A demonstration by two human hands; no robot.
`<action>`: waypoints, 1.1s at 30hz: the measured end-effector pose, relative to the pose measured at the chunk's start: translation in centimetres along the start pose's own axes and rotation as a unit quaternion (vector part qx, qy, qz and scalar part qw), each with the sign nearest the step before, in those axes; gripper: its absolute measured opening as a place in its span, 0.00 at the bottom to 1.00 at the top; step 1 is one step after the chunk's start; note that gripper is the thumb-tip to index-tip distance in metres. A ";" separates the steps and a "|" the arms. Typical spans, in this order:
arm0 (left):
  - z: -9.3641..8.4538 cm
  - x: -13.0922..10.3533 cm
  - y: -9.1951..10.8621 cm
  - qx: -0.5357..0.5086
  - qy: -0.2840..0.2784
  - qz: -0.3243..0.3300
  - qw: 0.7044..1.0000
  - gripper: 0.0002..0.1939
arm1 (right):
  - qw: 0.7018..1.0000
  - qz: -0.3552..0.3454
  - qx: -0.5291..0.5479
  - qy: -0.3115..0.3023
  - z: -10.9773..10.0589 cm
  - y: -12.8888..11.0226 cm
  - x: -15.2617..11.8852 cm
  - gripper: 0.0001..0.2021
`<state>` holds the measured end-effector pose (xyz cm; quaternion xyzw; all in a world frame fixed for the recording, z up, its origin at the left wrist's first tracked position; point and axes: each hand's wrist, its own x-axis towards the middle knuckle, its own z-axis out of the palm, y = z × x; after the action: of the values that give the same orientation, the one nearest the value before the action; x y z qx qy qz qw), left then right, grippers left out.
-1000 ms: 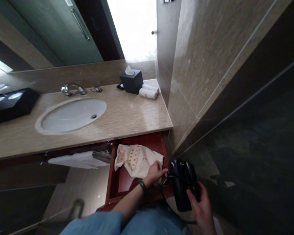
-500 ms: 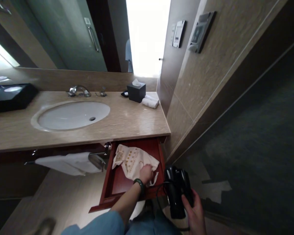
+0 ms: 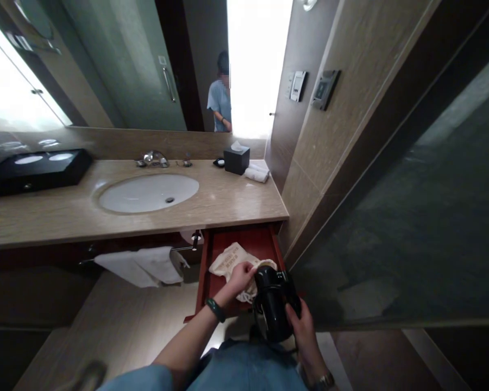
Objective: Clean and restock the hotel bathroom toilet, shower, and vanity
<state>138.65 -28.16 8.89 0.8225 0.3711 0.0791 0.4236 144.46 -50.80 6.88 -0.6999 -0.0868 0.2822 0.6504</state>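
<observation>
My right hand (image 3: 301, 320) grips a black hair dryer (image 3: 273, 309) by its folded handle. The dryer's front end sits at the mouth of a cream cloth bag (image 3: 233, 259) with printed lettering. With closed fingers, my left hand (image 3: 241, 276) pinches the edge of the bag's opening just left of the dryer. The bag lies partly in an open red wooden drawer (image 3: 204, 282) under the counter. A dark cord hangs along the dryer's left side, and part of it is hidden.
The stone counter (image 3: 228, 206) holds a white sink (image 3: 150, 194), a tissue box (image 3: 237, 159), rolled white towels (image 3: 257, 173) and a black box (image 3: 36, 171). White towels (image 3: 140, 265) hang on a rail left of the drawer. A wall (image 3: 309, 174) borders the right.
The hair dryer has moved left, from beside the drawer to the bag's mouth. My left hand has lifted the bag's edge, and the opening now faces the dryer.
</observation>
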 end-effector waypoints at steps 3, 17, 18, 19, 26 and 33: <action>-0.3 -0.2 2.4 0.002 -0.009 0.027 1.000 0.10 | 0.986 -0.086 -0.141 -0.008 0.2 0.7 0.6 0.34; -1.2 -2.9 4.4 0.139 -0.011 0.090 0.986 0.09 | 0.926 -0.164 -0.287 -0.180 4.2 -2.6 3.9 0.18; -1.2 -3.0 4.5 0.150 -0.020 0.096 0.984 0.08 | 0.931 -0.148 -0.280 -0.183 4.5 -2.9 4.5 0.17; -1.4 -3.2 4.3 0.160 -0.029 0.098 0.982 0.07 | 0.938 -0.129 -0.268 -0.176 4.6 -3.1 5.2 0.15; -3.3 -4.6 0.9 0.229 -0.046 0.069 0.970 0.05 | 0.974 -0.026 -0.155 -0.163 5.8 -0.9 6.1 0.14; -1.0 -1.5 4.1 0.282 -0.061 0.088 0.953 0.12 | 0.987 0.053 -0.056 -0.139 9.3 0.0 6.4 0.08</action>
<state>139.40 -30.07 12.91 0.9411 0.2781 -0.0427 0.1875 145.00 -39.65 5.17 -0.6930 -0.1542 0.4055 0.5758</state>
